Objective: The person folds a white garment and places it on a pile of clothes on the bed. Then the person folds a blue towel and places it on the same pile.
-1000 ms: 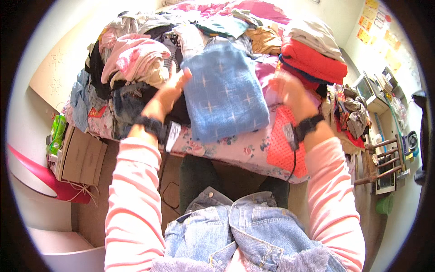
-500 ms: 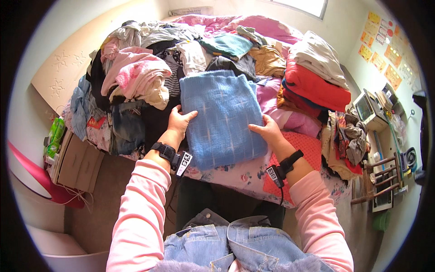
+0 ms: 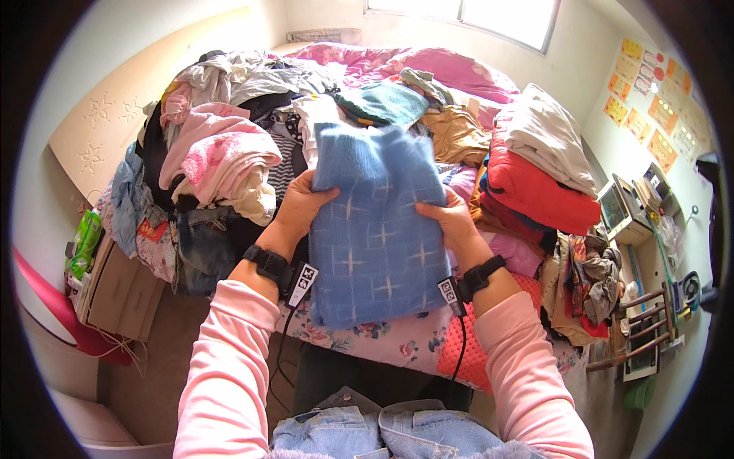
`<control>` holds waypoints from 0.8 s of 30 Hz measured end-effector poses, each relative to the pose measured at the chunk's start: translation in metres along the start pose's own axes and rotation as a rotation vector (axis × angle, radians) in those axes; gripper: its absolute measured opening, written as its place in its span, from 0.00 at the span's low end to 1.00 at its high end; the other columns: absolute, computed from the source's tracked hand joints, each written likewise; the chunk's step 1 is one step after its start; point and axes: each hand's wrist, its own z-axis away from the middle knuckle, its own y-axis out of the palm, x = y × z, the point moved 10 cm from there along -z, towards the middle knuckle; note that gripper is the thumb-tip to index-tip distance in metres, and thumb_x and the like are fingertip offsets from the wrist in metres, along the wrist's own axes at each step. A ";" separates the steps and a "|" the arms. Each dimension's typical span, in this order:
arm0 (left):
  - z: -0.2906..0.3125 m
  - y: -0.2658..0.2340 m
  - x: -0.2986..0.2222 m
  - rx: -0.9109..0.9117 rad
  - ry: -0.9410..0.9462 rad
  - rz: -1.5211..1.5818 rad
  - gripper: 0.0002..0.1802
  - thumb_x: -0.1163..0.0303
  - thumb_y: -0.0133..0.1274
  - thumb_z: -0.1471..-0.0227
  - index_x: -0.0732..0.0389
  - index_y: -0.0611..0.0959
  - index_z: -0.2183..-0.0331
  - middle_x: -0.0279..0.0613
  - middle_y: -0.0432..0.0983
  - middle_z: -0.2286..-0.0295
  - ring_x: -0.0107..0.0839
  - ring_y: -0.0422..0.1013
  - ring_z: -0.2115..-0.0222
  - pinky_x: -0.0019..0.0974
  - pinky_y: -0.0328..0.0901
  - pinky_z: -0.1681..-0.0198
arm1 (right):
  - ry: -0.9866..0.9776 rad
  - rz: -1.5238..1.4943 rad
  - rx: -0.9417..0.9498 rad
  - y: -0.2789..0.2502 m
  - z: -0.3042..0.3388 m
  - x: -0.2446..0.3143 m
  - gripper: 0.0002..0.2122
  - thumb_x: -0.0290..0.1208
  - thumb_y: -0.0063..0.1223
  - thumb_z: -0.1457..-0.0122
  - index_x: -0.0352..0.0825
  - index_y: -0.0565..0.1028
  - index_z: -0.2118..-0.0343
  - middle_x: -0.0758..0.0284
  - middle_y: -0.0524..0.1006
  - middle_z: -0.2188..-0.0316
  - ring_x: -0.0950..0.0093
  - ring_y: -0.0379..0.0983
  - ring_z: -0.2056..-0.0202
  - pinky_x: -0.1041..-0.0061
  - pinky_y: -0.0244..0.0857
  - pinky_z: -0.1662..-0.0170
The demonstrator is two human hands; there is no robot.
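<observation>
Here the left hand (image 3: 304, 205) and right hand (image 3: 451, 222) each grip one side of a folded blue sweater (image 3: 373, 229), fingers closed on its edges. The sweater lies on the bed (image 3: 397, 348) edge, just beside heaped clothes (image 3: 222, 164).

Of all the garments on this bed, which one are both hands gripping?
The blue folded garment with white cross marks, held at its sides by the left hand and right hand; the other clothes lie untouched in piles.
</observation>
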 end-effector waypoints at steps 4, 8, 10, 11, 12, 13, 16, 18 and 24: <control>-0.001 -0.042 0.046 -0.226 -0.152 -0.942 0.17 0.70 0.56 0.54 0.65 0.78 0.60 0.44 0.77 0.66 0.33 0.73 0.66 0.34 0.67 0.63 | 0.276 0.642 -0.339 -0.064 0.002 -0.040 0.13 0.29 0.61 0.52 0.32 0.72 0.65 0.66 0.76 0.70 0.74 0.72 0.71 0.73 0.68 0.66; 0.015 -0.069 0.083 -0.328 -0.400 -0.649 0.25 0.57 0.52 0.52 0.70 0.77 0.61 0.52 0.77 0.65 0.44 0.73 0.63 0.40 0.66 0.61 | 0.256 0.600 -0.381 -0.074 0.000 -0.054 0.20 0.39 0.54 0.46 0.30 0.70 0.56 0.60 0.74 0.64 0.70 0.71 0.65 0.71 0.65 0.61; 0.027 -0.069 0.099 -0.324 -0.615 -0.451 0.26 0.55 0.49 0.49 0.71 0.76 0.59 0.50 0.77 0.63 0.42 0.73 0.63 0.41 0.66 0.61 | 0.358 0.520 -0.378 -0.071 0.003 -0.060 0.23 0.45 0.51 0.44 0.29 0.69 0.54 0.59 0.74 0.61 0.68 0.71 0.62 0.69 0.65 0.60; 0.029 -0.065 0.100 -0.321 -0.658 -0.347 0.25 0.55 0.49 0.49 0.69 0.77 0.60 0.49 0.77 0.64 0.41 0.74 0.65 0.39 0.67 0.63 | 0.402 0.515 -0.394 -0.070 0.006 -0.058 0.25 0.48 0.49 0.44 0.29 0.69 0.53 0.58 0.74 0.60 0.67 0.71 0.62 0.68 0.65 0.59; 0.032 -0.059 0.102 -0.334 -0.696 -0.243 0.24 0.55 0.49 0.49 0.68 0.78 0.61 0.48 0.77 0.65 0.40 0.74 0.67 0.38 0.67 0.64 | 0.451 0.506 -0.435 -0.069 0.008 -0.056 0.27 0.51 0.46 0.44 0.29 0.68 0.52 0.58 0.74 0.59 0.65 0.71 0.61 0.66 0.65 0.58; 0.033 -0.051 0.104 -0.339 -0.724 -0.120 0.23 0.55 0.49 0.48 0.66 0.79 0.62 0.47 0.77 0.65 0.39 0.75 0.69 0.37 0.68 0.66 | 0.488 0.482 -0.434 -0.064 0.010 -0.055 0.29 0.54 0.44 0.43 0.29 0.67 0.51 0.57 0.74 0.58 0.64 0.71 0.60 0.65 0.64 0.57; 0.036 -0.022 0.110 -0.199 -0.796 0.086 0.24 0.53 0.46 0.46 0.65 0.78 0.61 0.48 0.77 0.62 0.38 0.75 0.67 0.41 0.69 0.61 | 0.596 0.346 -0.434 -0.053 0.022 -0.061 0.31 0.57 0.40 0.43 0.31 0.67 0.49 0.57 0.73 0.56 0.62 0.71 0.59 0.61 0.63 0.55; 0.039 -0.014 0.114 -0.134 -0.825 0.161 0.23 0.53 0.44 0.45 0.64 0.78 0.60 0.48 0.76 0.61 0.38 0.74 0.65 0.43 0.69 0.59 | 0.576 0.262 -0.416 -0.048 0.028 -0.063 0.30 0.56 0.39 0.42 0.32 0.67 0.49 0.57 0.74 0.58 0.62 0.72 0.60 0.61 0.64 0.56; 0.051 -0.004 0.124 0.034 -0.844 0.364 0.26 0.51 0.44 0.45 0.64 0.77 0.58 0.49 0.75 0.60 0.40 0.73 0.63 0.44 0.67 0.57 | 0.690 0.124 -0.457 -0.056 0.042 -0.075 0.25 0.52 0.41 0.42 0.34 0.69 0.52 0.58 0.77 0.62 0.62 0.75 0.65 0.62 0.68 0.59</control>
